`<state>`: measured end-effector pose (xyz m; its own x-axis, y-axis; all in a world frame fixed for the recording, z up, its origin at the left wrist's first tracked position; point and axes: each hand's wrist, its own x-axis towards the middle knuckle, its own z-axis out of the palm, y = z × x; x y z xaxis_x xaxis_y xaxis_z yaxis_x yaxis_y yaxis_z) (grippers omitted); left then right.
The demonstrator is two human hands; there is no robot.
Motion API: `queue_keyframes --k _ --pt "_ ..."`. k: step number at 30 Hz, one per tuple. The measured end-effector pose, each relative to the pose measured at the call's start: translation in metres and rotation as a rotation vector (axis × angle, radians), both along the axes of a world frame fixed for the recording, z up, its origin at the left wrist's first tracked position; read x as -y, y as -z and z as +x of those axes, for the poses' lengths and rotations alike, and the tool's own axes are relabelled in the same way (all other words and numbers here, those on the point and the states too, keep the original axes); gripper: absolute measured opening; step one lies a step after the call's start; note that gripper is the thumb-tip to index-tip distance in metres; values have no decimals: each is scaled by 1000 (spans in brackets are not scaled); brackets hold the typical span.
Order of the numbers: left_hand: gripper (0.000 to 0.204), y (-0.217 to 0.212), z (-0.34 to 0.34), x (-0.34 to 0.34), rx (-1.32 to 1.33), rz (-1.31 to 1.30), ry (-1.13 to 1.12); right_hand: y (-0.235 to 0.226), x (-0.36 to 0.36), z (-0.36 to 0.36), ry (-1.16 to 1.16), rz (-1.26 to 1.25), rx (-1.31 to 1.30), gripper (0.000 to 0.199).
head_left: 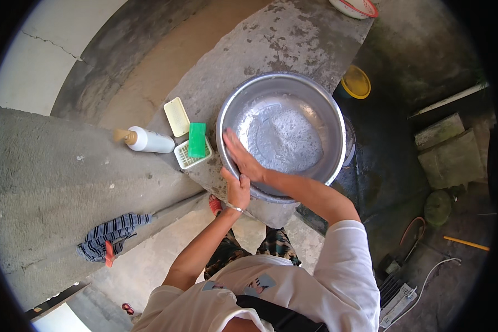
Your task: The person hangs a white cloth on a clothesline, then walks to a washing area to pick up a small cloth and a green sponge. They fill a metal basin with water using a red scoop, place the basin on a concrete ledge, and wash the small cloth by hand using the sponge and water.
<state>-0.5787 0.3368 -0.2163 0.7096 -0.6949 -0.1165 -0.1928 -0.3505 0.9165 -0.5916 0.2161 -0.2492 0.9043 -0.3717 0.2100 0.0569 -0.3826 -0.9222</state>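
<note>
While my left hand [238,191] grips the basin's [321,105] near rim, my right hand [240,155], flat and open, seemingly rubs its soapy inner wall.

You worked in strong daylight that fell from the upper left: the pale wall [50,50] there was nearly washed out, while the ground at the right lay in deep shade. The steel basin [280,135] threw soft glare off its rim and foamy water (no detail was lost there). Your white sleeve [343,265] was bright but not blown out. The fisheye bent straight edges toward the rim, and black corners framed a sharp, unblurred centre.
</note>
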Motion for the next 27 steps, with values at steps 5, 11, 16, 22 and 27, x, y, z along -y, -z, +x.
queue_keyframes --k 5,11,16,22,27 --pt "49 7 -10 -6 16 -46 -27 28 27 26 251 -155 8 74" --pt "56 -7 -20 -5 -170 43 -60 30 112 10 468 -811 -615 61" --pt "66 -11 13 10 -41 -149 -110 54 125 -65 327 -972 -745 55" --pt "59 0 36 26 -434 -180 -55 47 43 -60 102 -462 -292 76" --pt "59 -6 15 14 -318 -227 -78 5 0 11 198 0 141 67"
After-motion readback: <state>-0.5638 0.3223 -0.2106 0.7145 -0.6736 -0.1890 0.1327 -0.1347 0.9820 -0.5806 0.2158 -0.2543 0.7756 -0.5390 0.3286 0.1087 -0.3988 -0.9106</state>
